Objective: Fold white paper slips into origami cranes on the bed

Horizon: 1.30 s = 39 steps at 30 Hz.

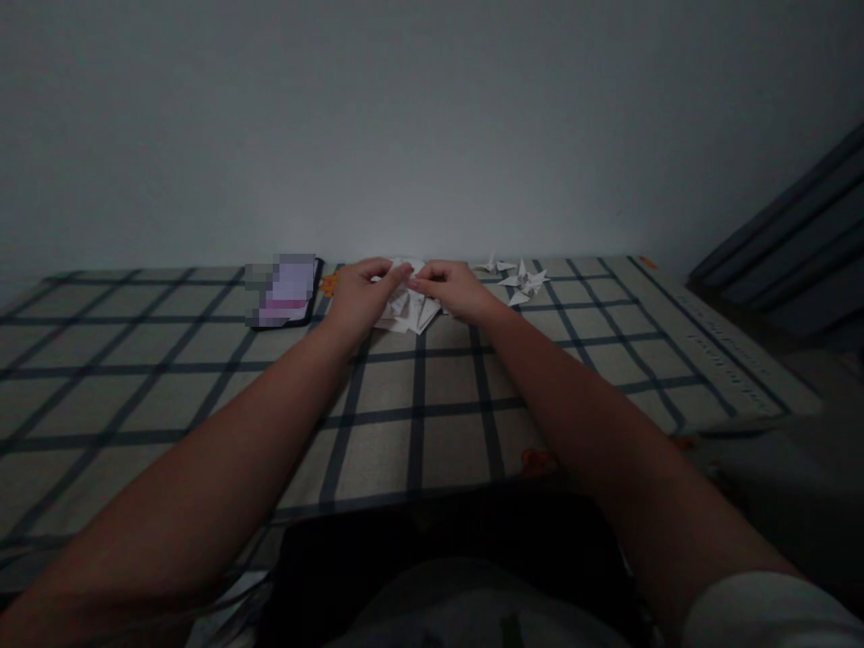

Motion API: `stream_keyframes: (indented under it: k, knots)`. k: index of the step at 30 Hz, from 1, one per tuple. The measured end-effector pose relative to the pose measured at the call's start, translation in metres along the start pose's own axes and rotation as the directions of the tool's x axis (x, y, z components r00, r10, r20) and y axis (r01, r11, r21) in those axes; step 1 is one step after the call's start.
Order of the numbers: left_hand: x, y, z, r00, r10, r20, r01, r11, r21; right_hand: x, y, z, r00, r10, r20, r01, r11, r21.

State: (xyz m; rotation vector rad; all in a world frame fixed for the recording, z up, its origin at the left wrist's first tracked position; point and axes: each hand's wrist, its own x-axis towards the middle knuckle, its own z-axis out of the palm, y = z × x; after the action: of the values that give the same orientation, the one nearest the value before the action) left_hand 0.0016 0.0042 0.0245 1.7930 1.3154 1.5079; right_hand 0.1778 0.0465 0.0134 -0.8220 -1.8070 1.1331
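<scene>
Both of my hands meet near the far edge of the table, over several sheets of white paper (391, 322). A piece of folded white paper (400, 300) is pinched between them. My left hand (368, 292) grips it from the left with thumb and fingers closed. From the right, my right hand (449, 286) pinches it between thumb and forefinger. The dim light and the fingers hide its exact shape. Just right of my right hand lie pointed folded-paper figures, a larger one (525, 283) and a smaller one (496, 264) behind it.
A checked tablecloth (384, 378) covers the table, which meets a plain wall (432, 126). Left of my hands lies a phone (287, 292) with its screen lit and blurred. A dark striped curtain (803, 243) hangs at the right.
</scene>
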Motion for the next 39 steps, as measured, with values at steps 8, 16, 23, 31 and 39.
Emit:
stream_keyframes:
  k: [8,16,23,31,39]
  knots:
    - [0.0012,-0.0024,0.0004,0.995,-0.099,0.02,0.1,0.99,-0.102,-0.0004,0.0009,-0.0007,1.0,0.005,0.025,-0.005,1.0,-0.013]
    - [0.0028,-0.0067,0.0015,0.986,-0.164,0.04,0.168,0.974,-0.152,0.0015,0.0034,-0.0047,0.998,-0.027,0.057,0.032,0.995,-0.094]
    - [0.0035,-0.0055,0.0014,0.985,-0.169,0.029,0.171,0.975,-0.14,0.0021,0.0028,-0.004,0.998,-0.021,0.06,0.029,0.991,-0.131]
    - [0.0032,-0.0068,0.0009,0.989,-0.144,0.031,0.146,0.983,-0.113,0.002,0.0033,-0.0036,0.997,-0.032,0.066,0.041,0.99,-0.137]
    - [0.0001,-0.001,0.0022,0.989,-0.138,0.051,0.144,0.979,-0.142,0.0045,0.0098,-0.0027,0.996,-0.084,0.033,0.087,0.989,-0.122]
